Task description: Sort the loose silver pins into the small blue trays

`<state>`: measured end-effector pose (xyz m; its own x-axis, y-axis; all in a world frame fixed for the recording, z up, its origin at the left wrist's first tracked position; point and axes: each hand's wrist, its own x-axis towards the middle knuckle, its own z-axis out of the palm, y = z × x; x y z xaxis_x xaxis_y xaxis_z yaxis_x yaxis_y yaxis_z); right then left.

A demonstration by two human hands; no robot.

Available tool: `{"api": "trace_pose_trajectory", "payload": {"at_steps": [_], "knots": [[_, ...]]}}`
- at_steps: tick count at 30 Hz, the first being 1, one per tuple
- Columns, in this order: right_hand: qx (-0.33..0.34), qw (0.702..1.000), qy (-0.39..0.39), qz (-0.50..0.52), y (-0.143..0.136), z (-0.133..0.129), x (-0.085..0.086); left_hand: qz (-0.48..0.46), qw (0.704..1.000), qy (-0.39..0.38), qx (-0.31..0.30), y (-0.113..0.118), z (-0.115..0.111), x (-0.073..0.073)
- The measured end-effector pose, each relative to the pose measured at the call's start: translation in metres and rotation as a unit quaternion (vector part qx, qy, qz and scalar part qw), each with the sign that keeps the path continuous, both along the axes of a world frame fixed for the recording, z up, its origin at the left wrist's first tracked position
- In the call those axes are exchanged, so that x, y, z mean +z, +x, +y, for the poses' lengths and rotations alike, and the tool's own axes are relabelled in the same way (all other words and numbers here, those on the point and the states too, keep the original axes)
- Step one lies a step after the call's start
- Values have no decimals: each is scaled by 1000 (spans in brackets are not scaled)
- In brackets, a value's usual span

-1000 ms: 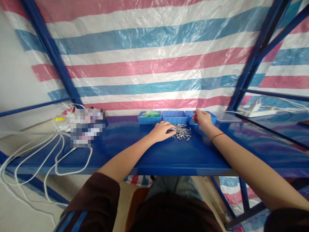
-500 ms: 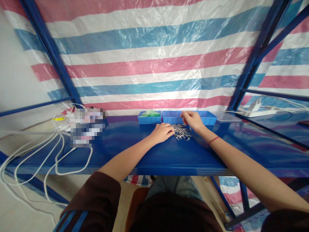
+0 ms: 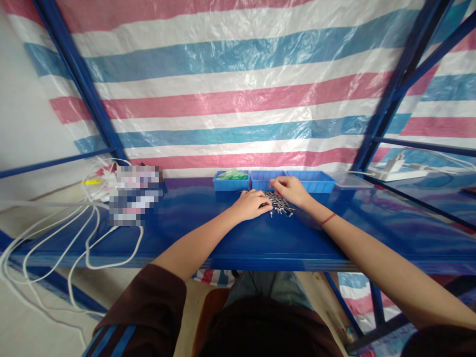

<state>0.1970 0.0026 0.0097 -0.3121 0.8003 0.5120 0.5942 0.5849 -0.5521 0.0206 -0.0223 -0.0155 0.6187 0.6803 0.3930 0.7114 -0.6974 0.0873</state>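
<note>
A pile of slim, headed metal fasteners (image 3: 283, 207), possibly blind rivets, lies loose on the blue table. My left hand (image 3: 253, 204) rests on the pile's left side, fingers stretched out and partly bent over it, thumb pointing right; some pieces are hidden under it. Above the pile's back right is my right hand (image 3: 293, 191), its fingers curled together in a pinch. Anything between those fingertips is too small to make out. Just behind it stand the middle blue bin (image 3: 262, 184) and the right blue bin (image 3: 314, 184).
Green and white plastic packaging (image 3: 233, 174) fills the left blue bin (image 3: 230, 185). A clear lid or tray (image 3: 355, 180) lies right of the bins, near a white power strip (image 3: 397, 169). White cables (image 3: 96, 233) hang over the table's left side, by a blurred-out object.
My right hand has shifted left, closer to my left hand, over the back of the pile. My left hand has barely moved, its thumb reaching slightly further right.
</note>
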Motion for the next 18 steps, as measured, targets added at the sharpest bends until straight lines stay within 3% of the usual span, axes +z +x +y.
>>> {"api": "trace_pose_trajectory", "payload": {"at_steps": [4,12,18], "knots": [[7,1000,8,-15,-1,-4,0,-9,1000,-14,-3,0,-3,0],[35,996,23,-74,-12,-20,3,56,997,45,2,9,-13,5],[-1,980,110,-166,-4,-36,18,83,996,-5,-22,-1,-21,12]]}}
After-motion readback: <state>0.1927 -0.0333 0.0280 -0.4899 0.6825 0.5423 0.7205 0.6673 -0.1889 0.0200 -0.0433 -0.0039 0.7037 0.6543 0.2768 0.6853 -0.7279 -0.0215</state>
